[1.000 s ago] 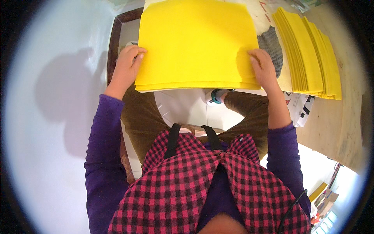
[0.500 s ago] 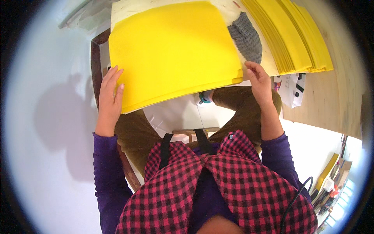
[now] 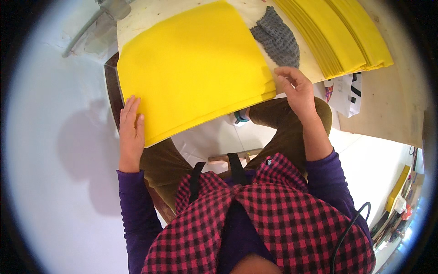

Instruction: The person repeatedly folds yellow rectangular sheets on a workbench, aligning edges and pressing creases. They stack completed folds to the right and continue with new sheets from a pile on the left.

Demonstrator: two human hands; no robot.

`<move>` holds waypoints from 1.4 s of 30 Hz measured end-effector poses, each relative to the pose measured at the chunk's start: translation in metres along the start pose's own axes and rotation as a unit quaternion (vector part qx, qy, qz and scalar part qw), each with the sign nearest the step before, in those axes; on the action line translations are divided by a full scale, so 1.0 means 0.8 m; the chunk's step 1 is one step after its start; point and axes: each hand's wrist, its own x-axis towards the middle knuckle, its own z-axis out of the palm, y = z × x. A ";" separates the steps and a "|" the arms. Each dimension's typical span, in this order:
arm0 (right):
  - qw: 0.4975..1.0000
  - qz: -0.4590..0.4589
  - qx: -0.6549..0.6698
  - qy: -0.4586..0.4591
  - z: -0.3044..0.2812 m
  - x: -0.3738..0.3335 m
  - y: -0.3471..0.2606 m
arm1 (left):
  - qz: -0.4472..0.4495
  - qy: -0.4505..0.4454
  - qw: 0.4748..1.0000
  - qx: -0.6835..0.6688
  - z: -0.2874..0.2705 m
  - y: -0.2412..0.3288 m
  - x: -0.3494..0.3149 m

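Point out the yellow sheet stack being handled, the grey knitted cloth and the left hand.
yellow sheet stack [image 3: 191,68], head view, middle of the top sheet.
grey knitted cloth [image 3: 276,39], head view, centre of the knit.
left hand [image 3: 131,132], head view, back of the hand at the stack's near left corner.

Yellow sheets [image 3: 191,68], grey waffle-weave cloth [image 3: 276,39], red-black checked apron [image 3: 283,214].

A grey knitted cloth [image 3: 276,39] lies on the pale worktop [image 3: 146,16] near the top centre of the frame. At the upper right a tall pile of yellow sheets [image 3: 346,34] sits partly over a printed paper [image 3: 346,93]. A brown board [image 3: 388,105] fills the right edge. A grey pipe [image 3: 98,13] shows in the upper left, over the white floor [image 3: 68,182].
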 end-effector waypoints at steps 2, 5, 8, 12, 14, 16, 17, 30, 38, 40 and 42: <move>0.999 -0.033 -0.009 0.001 0.000 0.008 0.000 | -0.003 -0.002 1.000 -0.011 0.001 -0.001 0.001; 0.998 -0.047 0.021 -0.020 0.005 0.024 0.002 | -0.009 -0.006 1.000 -0.011 0.003 -0.001 0.000; 0.999 -0.028 0.014 -0.027 0.011 0.039 0.006 | -0.018 -0.010 1.000 -0.002 0.006 -0.003 -0.005; 0.998 -0.007 0.032 -0.051 0.018 0.052 0.012 | -0.017 -0.004 1.000 -0.019 0.010 -0.008 -0.005; 0.997 0.017 0.035 -0.068 0.019 0.055 0.014 | -0.013 -0.002 1.000 -0.021 0.012 -0.009 -0.004; 0.997 -0.029 -0.005 -0.077 0.019 0.057 0.014 | -0.009 0.001 1.000 -0.017 0.013 -0.009 -0.004; 0.995 -0.045 -0.024 -0.081 0.019 0.058 0.014 | -0.010 -0.001 1.000 -0.019 0.013 -0.008 -0.004; 0.983 -0.107 -0.007 -0.149 0.037 0.072 0.014 | -0.027 0.004 1.000 -0.007 0.011 -0.011 -0.005; 0.979 -0.124 -0.042 -0.156 0.037 0.071 0.018 | -0.039 0.004 0.999 -0.038 0.009 -0.017 -0.006; 0.980 -0.110 -0.046 -0.158 0.037 0.070 0.016 | -0.043 0.005 0.997 -0.059 0.006 -0.020 -0.005; 0.978 -0.123 -0.057 -0.157 0.037 0.070 0.016 | -0.038 0.004 0.998 -0.056 0.004 -0.022 -0.004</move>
